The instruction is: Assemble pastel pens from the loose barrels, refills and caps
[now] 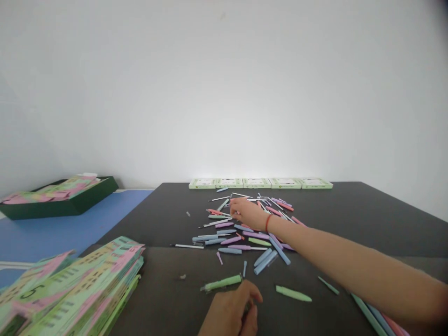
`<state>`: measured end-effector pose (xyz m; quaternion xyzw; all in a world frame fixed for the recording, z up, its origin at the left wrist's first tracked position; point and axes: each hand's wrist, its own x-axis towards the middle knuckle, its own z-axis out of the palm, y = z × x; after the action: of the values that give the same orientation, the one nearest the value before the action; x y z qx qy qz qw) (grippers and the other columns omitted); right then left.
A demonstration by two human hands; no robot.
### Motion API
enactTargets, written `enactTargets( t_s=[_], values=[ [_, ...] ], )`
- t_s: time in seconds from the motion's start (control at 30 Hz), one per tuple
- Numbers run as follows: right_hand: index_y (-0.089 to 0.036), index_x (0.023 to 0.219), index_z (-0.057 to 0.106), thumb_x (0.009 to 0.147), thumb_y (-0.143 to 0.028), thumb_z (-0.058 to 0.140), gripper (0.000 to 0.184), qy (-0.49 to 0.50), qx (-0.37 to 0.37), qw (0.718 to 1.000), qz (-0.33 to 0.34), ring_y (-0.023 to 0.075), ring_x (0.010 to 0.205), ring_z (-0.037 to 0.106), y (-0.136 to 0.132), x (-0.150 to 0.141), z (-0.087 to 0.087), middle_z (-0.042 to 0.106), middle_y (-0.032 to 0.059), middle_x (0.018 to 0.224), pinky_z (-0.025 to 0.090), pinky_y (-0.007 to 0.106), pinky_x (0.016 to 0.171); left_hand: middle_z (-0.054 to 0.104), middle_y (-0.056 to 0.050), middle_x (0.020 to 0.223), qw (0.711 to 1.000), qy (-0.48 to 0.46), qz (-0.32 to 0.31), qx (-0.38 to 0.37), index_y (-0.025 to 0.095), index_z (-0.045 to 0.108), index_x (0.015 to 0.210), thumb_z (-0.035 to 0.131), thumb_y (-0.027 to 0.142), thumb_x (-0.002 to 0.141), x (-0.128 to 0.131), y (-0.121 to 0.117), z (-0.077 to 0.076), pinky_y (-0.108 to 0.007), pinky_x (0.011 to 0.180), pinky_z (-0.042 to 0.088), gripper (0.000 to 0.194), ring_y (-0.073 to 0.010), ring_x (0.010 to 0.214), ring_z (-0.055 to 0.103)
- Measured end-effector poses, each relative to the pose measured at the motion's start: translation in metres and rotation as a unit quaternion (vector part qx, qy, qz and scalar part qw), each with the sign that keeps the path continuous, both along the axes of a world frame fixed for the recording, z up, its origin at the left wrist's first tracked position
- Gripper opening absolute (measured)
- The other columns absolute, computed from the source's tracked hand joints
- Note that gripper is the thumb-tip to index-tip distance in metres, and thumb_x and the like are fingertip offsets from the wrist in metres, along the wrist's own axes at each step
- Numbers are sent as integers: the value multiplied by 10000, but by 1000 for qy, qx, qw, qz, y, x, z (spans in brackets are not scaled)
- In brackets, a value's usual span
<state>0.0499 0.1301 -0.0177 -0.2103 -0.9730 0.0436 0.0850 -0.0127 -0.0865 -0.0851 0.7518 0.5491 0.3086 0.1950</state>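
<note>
My right hand [248,213], with a red band at the wrist, reaches into a scattered pile of pen parts. Its fingers are bent together; whatever they grip is hidden among the pieces. Close by lie a white pen refill [214,223] and a purple pen barrel [224,225]. At the bottom centre my left hand [233,309] is loosely curled, thumb and forefinger apart, nothing visible between them. Just beyond its knuckles is a green pen barrel with a clear clip [224,282]. A green tapered pen piece [293,293] lies to its right.
Pale green boxes [256,183] line the table's far edge. At left, stacked printed cardboard sleeves [87,284] lie near a dark green tray [70,205] on a blue surface [66,232]. More coloured barrels [373,315] sit at lower right, below my right forearm.
</note>
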Motion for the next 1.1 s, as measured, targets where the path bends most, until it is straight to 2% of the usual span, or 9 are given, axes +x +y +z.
enactTargets(
  t_s=[0.03,0.1,0.2,0.3,0.5,0.8,0.97,1.1],
  values=[
    [-160,1058,608,909,-263,552,189,-10,15,1000,12,217,1038,569,14,-15,-2,590,73,1174,464,426,882,493,67,558,1000,8,-8,-6,203,515,891,455,28,693,0,0,-1,-191,437,270,271,-88,427,407],
    [-176,1165,564,911,-294,554,280,-33,38,998,34,230,1046,570,36,-39,-8,554,84,1233,479,450,876,521,60,554,1000,16,-9,-21,201,552,860,464,21,656,0,2,-3,-178,428,274,285,-85,436,432],
    [-173,1183,552,912,-301,553,299,-76,51,994,64,223,1013,587,55,-62,-17,565,84,1210,500,435,845,559,51,552,999,16,-7,-39,197,592,846,470,18,643,2,3,-5,-162,434,301,297,-86,445,462],
    [-167,1171,556,914,-302,552,291,-110,52,990,72,213,979,600,64,-71,-23,581,81,1179,512,419,821,580,42,549,999,22,-13,-35,193,620,846,480,15,641,2,4,-5,-164,451,322,305,-94,458,482],
    [-152,1169,557,909,-301,560,300,-119,57,990,48,215,981,600,70,-67,-30,579,93,1178,512,414,823,625,21,586,999,20,-18,-31,179,642,856,488,21,650,3,2,-2,-166,465,339,302,-100,483,516],
    [-160,1171,555,912,-303,554,295,-82,43,996,7,211,968,604,75,-54,-38,584,82,1169,517,412,810,560,51,543,999,15,-16,-36,202,619,824,492,9,632,2,5,-6,-164,447,320,300,-96,455,473],
    [-162,1173,552,914,-305,552,296,-59,37,997,-18,210,962,606,77,-44,-32,585,80,1164,519,411,804,523,55,519,996,1,-21,-85,176,637,826,498,3,656,3,5,2,-159,454,337,279,-90,444,462],
    [-162,1171,553,915,-307,549,294,-65,30,997,-1,207,953,609,65,-50,-27,588,78,1157,521,407,798,560,48,544,997,3,-24,-78,183,645,837,506,2,659,4,5,1,-160,466,344,289,-94,458,475]
  ],
)
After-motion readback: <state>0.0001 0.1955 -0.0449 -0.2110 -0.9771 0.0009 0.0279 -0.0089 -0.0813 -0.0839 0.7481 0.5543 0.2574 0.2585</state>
